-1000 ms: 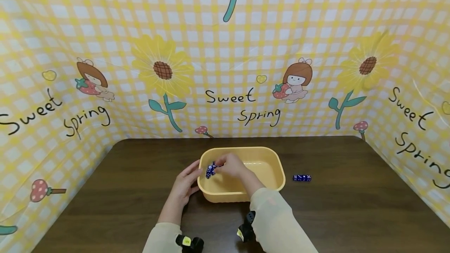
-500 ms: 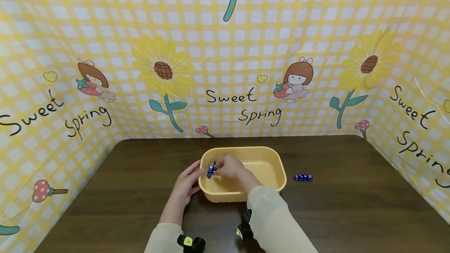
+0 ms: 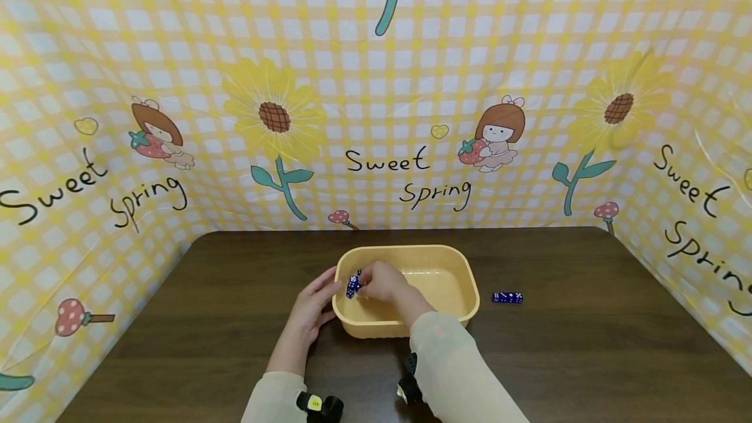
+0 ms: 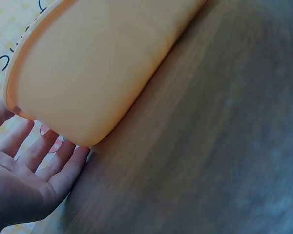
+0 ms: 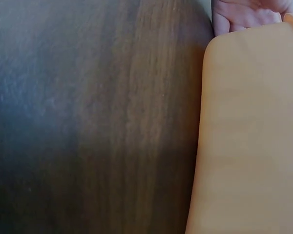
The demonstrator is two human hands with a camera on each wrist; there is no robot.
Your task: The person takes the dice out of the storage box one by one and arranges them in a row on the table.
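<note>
A pale yellow plastic basin [image 3: 405, 330] stands on the dark wooden table. At its left end my left hand [image 3: 313, 305] holds the wall; in the left wrist view the left hand [image 4: 27, 183] has its thumb at the rim and its fingers against the outside. Inside the basin, near the left end, is a cluster of blue dice [image 3: 353, 284] with white dots. My right hand [image 3: 384, 281] reaches in over the front wall, its fingertips pinched at a die in this cluster. The right hand's own fingers partly hide the dice.
To the right of the basin, several blue dice [image 3: 508, 297] lie in a straight row on the table [image 3: 587, 344]. A yellow checked cloth [image 3: 376, 96] hangs behind and at both sides. Each forearm carries a black wrist camera.
My right hand shifts very slightly at the dice, and its forearm moves a little to the left. My left hand keeps its place on the basin.
</note>
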